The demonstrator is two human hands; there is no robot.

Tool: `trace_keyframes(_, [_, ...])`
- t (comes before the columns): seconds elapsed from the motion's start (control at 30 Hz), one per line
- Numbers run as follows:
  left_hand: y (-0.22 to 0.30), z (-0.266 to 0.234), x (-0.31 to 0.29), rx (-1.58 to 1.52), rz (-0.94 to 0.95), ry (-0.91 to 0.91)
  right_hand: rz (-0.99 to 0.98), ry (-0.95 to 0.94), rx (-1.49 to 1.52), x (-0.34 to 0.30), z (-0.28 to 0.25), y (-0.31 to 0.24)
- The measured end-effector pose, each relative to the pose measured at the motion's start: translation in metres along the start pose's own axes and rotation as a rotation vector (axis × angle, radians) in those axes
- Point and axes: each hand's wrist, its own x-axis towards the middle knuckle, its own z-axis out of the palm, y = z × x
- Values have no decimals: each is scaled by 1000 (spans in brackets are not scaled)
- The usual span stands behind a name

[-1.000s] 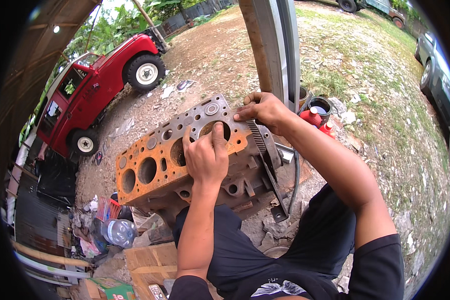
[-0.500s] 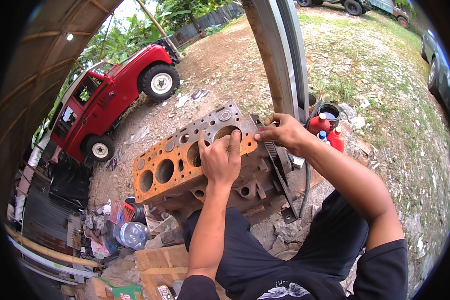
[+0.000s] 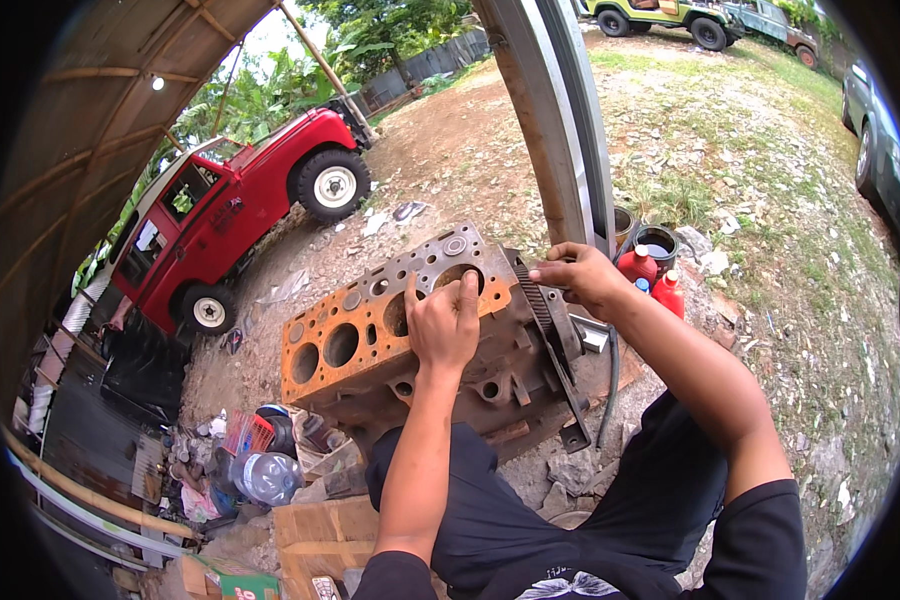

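A four-bore engine block (image 3: 300, 333) lies tilted across in front of my knees, its flat top face rusty orange at the left and grey at the right. My left hand (image 3: 445, 328) rests on that face, index finger and thumb stretched apart beside the rightmost bore (image 3: 455, 277). Just past the block's right end, my right hand (image 3: 590, 280) hovers over a toothed ring gear (image 3: 536, 300). Its thumb and fingertips are pinched together; whatever may be between them is too small to make out.
A metal post (image 3: 545, 130) rises behind the block. Red bottles (image 3: 668, 292) and a dark can of liquid (image 3: 656, 243) stand right of it. At the left are a clear plastic jug (image 3: 270, 478), a red basket (image 3: 247, 433) and cardboard (image 3: 325, 535). A red off-road vehicle (image 3: 240, 205) is parked beyond.
My right hand has drawn back slightly to the right, away from the block's top face. My left hand stays on the block. The whole view has shifted a little.
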Motion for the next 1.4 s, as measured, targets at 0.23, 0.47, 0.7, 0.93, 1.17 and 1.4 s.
trace_keyframes(0.23, [-9, -1, -5, -8, 12, -13, -84, 85, 225, -21, -32, -11])
trace_keyframes(0.47, [-2, -1, -4, -23, -9, -13, -349, 66, 42, -14, -19, -26])
trace_keyframes(0.7, [-8, -2, -6, 20, 18, -43, -638, 11, -291, -2, 29, -25])
trace_keyframes(0.93, [-4, 0, -4, 24, 54, -13, -1077, -50, -836, 16, 28, -17])
trace_keyframes(1.17, [-3, 3, -2, 60, 10, -20, -905, -156, -1140, -6, 33, -26])
trace_keyframes(1.4, [0, -2, -3, 64, 12, -56, -951, -69, -1231, -46, 42, -15])
